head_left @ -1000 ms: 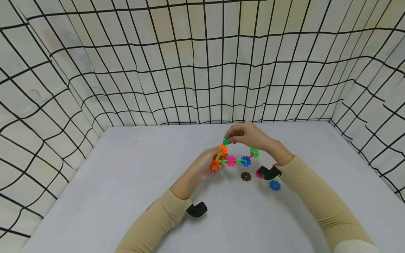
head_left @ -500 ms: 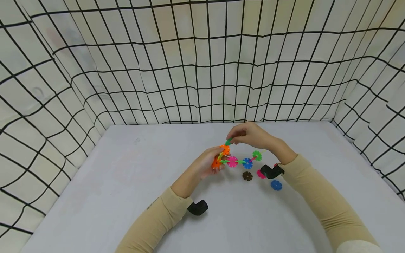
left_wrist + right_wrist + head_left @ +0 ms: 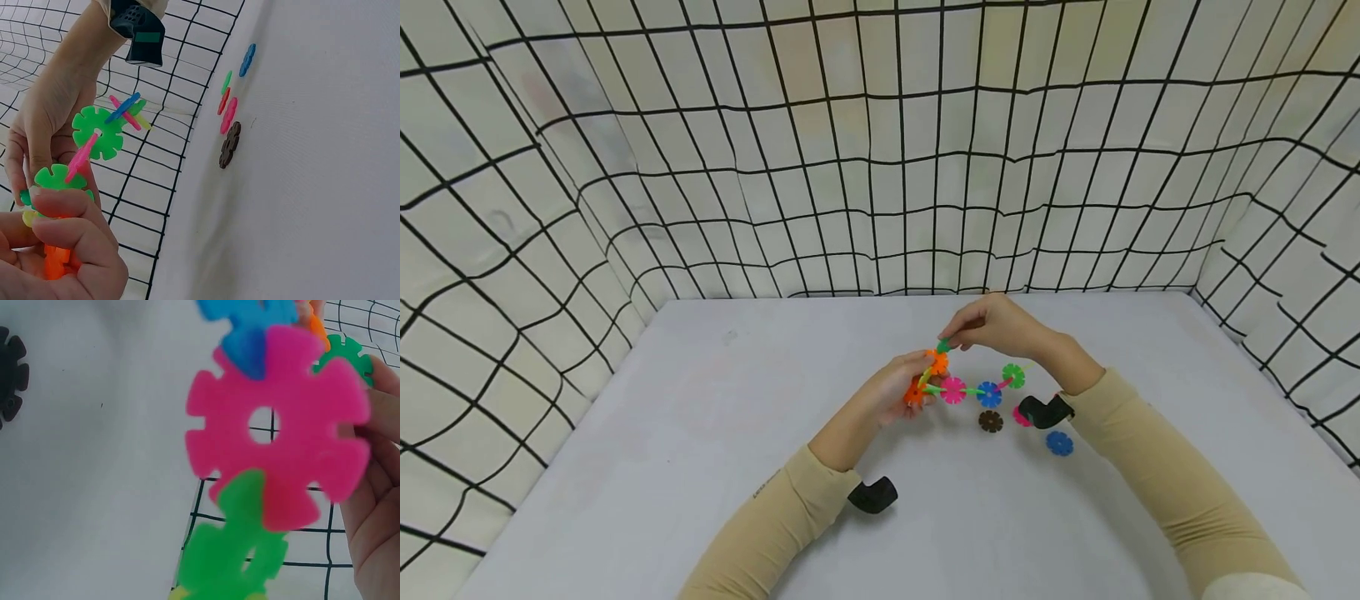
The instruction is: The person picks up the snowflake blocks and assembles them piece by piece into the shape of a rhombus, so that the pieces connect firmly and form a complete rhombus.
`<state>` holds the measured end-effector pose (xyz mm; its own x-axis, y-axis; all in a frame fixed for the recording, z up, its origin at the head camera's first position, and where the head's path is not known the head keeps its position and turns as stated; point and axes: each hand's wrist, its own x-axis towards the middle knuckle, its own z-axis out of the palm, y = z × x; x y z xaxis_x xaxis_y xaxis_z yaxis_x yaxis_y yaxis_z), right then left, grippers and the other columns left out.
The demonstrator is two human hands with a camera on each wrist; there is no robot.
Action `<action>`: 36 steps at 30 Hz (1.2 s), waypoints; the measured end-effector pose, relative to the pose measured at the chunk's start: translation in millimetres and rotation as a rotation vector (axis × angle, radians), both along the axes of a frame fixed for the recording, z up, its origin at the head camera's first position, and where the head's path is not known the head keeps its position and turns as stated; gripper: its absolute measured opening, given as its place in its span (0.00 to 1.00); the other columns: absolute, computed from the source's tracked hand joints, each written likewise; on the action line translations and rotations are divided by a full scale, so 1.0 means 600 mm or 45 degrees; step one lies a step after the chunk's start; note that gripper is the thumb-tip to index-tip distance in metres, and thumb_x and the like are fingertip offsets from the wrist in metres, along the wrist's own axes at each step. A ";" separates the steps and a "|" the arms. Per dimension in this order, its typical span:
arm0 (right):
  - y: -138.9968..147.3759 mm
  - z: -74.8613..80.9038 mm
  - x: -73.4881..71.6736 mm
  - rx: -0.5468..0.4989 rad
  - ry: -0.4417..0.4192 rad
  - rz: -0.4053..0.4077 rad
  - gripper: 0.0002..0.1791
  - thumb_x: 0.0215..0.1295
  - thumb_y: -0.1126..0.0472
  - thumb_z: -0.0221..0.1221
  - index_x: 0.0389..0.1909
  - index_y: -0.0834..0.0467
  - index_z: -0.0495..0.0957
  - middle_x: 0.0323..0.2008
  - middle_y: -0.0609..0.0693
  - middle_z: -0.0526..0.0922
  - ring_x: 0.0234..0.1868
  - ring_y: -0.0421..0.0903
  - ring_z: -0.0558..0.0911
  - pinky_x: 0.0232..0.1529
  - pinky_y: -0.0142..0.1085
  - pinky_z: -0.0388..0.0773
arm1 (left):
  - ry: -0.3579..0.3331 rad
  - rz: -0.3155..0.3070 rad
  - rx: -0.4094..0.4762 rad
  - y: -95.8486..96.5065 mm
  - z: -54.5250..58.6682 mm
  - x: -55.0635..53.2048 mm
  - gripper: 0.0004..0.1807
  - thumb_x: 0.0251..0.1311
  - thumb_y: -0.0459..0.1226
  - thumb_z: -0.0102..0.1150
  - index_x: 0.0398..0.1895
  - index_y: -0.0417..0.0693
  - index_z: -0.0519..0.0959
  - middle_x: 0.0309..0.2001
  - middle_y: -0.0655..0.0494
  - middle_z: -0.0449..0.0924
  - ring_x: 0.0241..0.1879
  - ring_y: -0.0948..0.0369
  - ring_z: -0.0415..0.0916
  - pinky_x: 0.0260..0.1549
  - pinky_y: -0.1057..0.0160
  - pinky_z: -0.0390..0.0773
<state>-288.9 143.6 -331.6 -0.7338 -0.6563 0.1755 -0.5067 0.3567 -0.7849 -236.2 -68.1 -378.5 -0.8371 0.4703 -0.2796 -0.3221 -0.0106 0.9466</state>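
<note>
My left hand (image 3: 889,390) grips a chain of notched plastic discs by its orange discs (image 3: 938,363). Between thumb and fingertips, my right hand (image 3: 992,321) pinches a dark green disc (image 3: 943,344) at the upper edge of the top orange one. Whether their slots are joined is too small to tell. From the left hand the chain runs right through a pink disc (image 3: 953,390), a blue disc (image 3: 988,394) and a light green disc (image 3: 1013,375). Close up in the right wrist view, another pink disc (image 3: 306,412) covers part of the right hand. Left fingers hide some of the orange plastic.
Loose on the white table (image 3: 715,433) lie a brown disc (image 3: 991,422), a pink one (image 3: 229,115), a blue one (image 3: 1060,443), a red one (image 3: 223,101) and a green one (image 3: 227,82). Black netting (image 3: 901,208) over white walls surrounds the table.
The head view has shifted a little, moving everything slightly right in it. Both hands keep their holds, and the dark green disc now appears turned a bit, close against the orange disc.
</note>
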 end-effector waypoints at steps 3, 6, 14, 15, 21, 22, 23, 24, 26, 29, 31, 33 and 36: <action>-0.002 -0.003 -0.001 0.006 -0.021 -0.001 0.08 0.68 0.76 0.61 0.41 0.67 0.88 0.39 0.56 0.89 0.38 0.54 0.88 0.42 0.38 0.85 | -0.017 0.004 -0.001 0.001 -0.001 0.001 0.20 0.82 0.41 0.36 0.64 0.36 0.67 0.34 0.58 0.72 0.20 0.65 0.65 0.17 0.73 0.59; -0.004 -0.007 -0.002 0.003 -0.029 0.010 0.08 0.68 0.77 0.61 0.41 0.67 0.88 0.39 0.56 0.89 0.40 0.61 0.87 0.41 0.38 0.86 | -0.039 0.022 0.012 0.001 -0.003 0.002 0.18 0.82 0.40 0.36 0.65 0.39 0.67 0.34 0.57 0.72 0.20 0.65 0.65 0.16 0.73 0.59; -0.003 -0.011 -0.003 -0.004 -0.056 0.016 0.07 0.67 0.76 0.62 0.41 0.69 0.88 0.39 0.58 0.89 0.41 0.66 0.86 0.40 0.39 0.86 | -0.053 0.033 0.031 0.003 -0.006 0.003 0.15 0.82 0.38 0.36 0.59 0.38 0.68 0.33 0.56 0.70 0.19 0.65 0.63 0.16 0.73 0.61; -0.003 -0.011 -0.003 -0.002 -0.061 0.016 0.07 0.67 0.76 0.62 0.41 0.69 0.88 0.39 0.59 0.89 0.41 0.66 0.87 0.40 0.39 0.86 | -0.054 0.035 0.028 0.003 -0.006 0.003 0.15 0.82 0.38 0.37 0.58 0.38 0.69 0.33 0.55 0.70 0.19 0.65 0.63 0.16 0.72 0.61; 0.000 -0.013 -0.003 -0.022 -0.138 0.029 0.07 0.67 0.76 0.61 0.41 0.71 0.87 0.39 0.60 0.89 0.42 0.68 0.86 0.40 0.40 0.86 | -0.045 0.018 0.014 0.002 -0.006 0.004 0.14 0.81 0.38 0.38 0.56 0.38 0.70 0.33 0.56 0.71 0.19 0.64 0.65 0.15 0.72 0.61; -0.001 -0.015 -0.003 -0.031 -0.148 0.035 0.07 0.67 0.77 0.61 0.41 0.71 0.87 0.39 0.60 0.89 0.43 0.69 0.86 0.40 0.40 0.86 | -0.042 0.017 0.012 0.001 -0.007 0.005 0.15 0.81 0.38 0.38 0.57 0.38 0.70 0.33 0.56 0.71 0.19 0.64 0.66 0.15 0.72 0.61; 0.000 -0.016 -0.002 -0.040 -0.155 0.042 0.07 0.68 0.77 0.61 0.40 0.72 0.87 0.38 0.60 0.89 0.43 0.70 0.85 0.40 0.40 0.86 | -0.042 0.019 0.007 0.001 -0.007 0.006 0.15 0.81 0.38 0.38 0.57 0.38 0.70 0.33 0.56 0.71 0.19 0.64 0.66 0.15 0.73 0.61; 0.000 -0.017 -0.001 -0.045 -0.157 0.051 0.07 0.68 0.77 0.61 0.40 0.72 0.87 0.38 0.60 0.89 0.43 0.70 0.85 0.40 0.40 0.86 | -0.040 0.020 0.002 0.000 -0.007 0.006 0.15 0.81 0.38 0.38 0.57 0.37 0.70 0.33 0.56 0.72 0.19 0.63 0.67 0.15 0.72 0.61; -0.001 -0.015 0.001 -0.043 -0.145 0.057 0.07 0.68 0.77 0.61 0.40 0.72 0.87 0.38 0.60 0.88 0.42 0.70 0.85 0.40 0.40 0.86 | -0.034 0.023 0.001 0.000 -0.007 0.007 0.15 0.81 0.39 0.38 0.56 0.38 0.71 0.33 0.57 0.72 0.19 0.63 0.67 0.15 0.72 0.60; -0.001 -0.011 0.001 -0.019 -0.115 0.045 0.07 0.68 0.76 0.61 0.40 0.71 0.87 0.38 0.59 0.88 0.41 0.67 0.86 0.40 0.39 0.86 | -0.013 0.017 0.005 0.001 -0.006 0.006 0.16 0.81 0.39 0.37 0.57 0.37 0.70 0.33 0.56 0.71 0.19 0.64 0.66 0.15 0.72 0.59; -0.001 -0.007 0.000 0.000 -0.093 0.034 0.07 0.68 0.76 0.61 0.41 0.70 0.87 0.39 0.59 0.88 0.41 0.66 0.86 0.41 0.39 0.86 | -0.002 0.013 0.009 0.002 -0.006 0.005 0.18 0.81 0.40 0.37 0.59 0.36 0.69 0.33 0.57 0.71 0.19 0.64 0.66 0.16 0.72 0.61; -0.001 -0.005 -0.001 0.013 -0.082 0.029 0.08 0.68 0.76 0.61 0.42 0.70 0.87 0.40 0.58 0.88 0.42 0.65 0.86 0.41 0.40 0.86 | 0.001 0.021 0.003 0.003 -0.005 0.004 0.20 0.82 0.41 0.37 0.62 0.35 0.68 0.34 0.57 0.72 0.20 0.65 0.67 0.18 0.71 0.62; -0.001 -0.002 -0.001 0.026 -0.078 0.020 0.08 0.69 0.75 0.61 0.44 0.69 0.87 0.42 0.58 0.88 0.44 0.64 0.87 0.43 0.40 0.86 | -0.014 0.033 0.000 0.004 -0.005 0.003 0.22 0.82 0.42 0.38 0.65 0.34 0.67 0.37 0.58 0.74 0.23 0.65 0.71 0.21 0.71 0.66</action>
<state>-289.7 143.0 -333.0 -0.7324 -0.6708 0.1171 -0.4638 0.3656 -0.8070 -234.3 -65.7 -381.7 -0.8459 0.4483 -0.2888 -0.3322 -0.0194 0.9430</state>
